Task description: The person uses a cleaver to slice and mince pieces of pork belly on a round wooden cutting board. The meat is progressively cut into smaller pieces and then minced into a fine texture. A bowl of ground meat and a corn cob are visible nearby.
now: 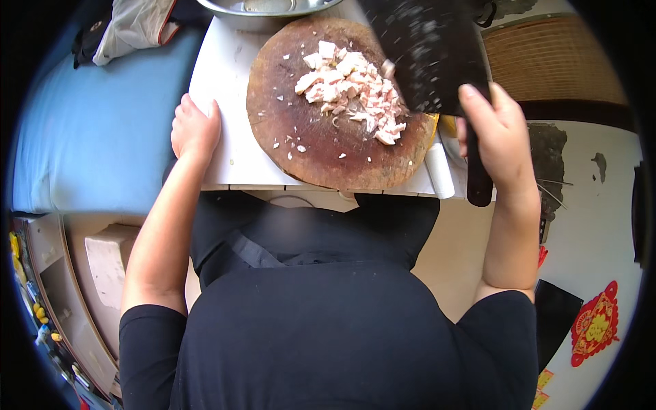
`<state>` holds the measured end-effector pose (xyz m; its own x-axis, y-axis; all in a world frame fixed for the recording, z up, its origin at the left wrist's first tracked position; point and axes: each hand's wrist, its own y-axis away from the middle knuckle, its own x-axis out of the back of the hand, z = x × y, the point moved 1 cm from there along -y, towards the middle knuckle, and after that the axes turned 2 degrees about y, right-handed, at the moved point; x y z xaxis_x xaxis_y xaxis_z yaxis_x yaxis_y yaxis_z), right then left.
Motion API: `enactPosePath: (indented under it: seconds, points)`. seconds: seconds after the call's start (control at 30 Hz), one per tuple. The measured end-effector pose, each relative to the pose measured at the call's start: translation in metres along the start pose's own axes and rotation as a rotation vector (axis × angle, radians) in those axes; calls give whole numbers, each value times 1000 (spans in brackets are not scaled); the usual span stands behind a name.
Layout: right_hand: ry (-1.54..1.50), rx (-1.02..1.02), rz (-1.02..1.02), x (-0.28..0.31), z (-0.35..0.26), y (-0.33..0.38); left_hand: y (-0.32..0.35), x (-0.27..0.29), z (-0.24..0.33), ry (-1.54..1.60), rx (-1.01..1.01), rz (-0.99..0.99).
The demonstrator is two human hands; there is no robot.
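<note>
My right hand is wrapped round the dark handle of a cleaver, thumb against the base of the blade. Small pale scraps cling to the broad dark blade, which is raised over the right side of a round wooden chopping board and blurred at its edge. A heap of chopped pale pink-and-white meat lies on the board, with loose bits scattered around it. My left hand holds the left edge of the white table, its fingers curled over the side and thumb on top, apart from the board.
A metal basin stands behind the board. Beside the board's right front lies a white cylinder. A blue padded surface adjoins the table at left, with cloth on it. A woven brown panel is at far right.
</note>
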<state>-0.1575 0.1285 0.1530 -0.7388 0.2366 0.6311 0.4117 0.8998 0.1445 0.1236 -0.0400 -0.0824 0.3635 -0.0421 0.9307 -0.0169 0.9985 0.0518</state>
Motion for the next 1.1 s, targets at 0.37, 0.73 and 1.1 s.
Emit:
enactPosePath:
  seconds: [0.37, 0.73, 1.1]
  points:
    - [106, 24, -37, 3, 6, -7, 2, -5, -5, 1, 7, -9]
    - [224, -21, -43, 4, 4, -6, 0, -9, -7, -3, 14, 9]
    - [645, 144, -136, -32, 34, -13, 0, -2, 0, 21, 34, -27]
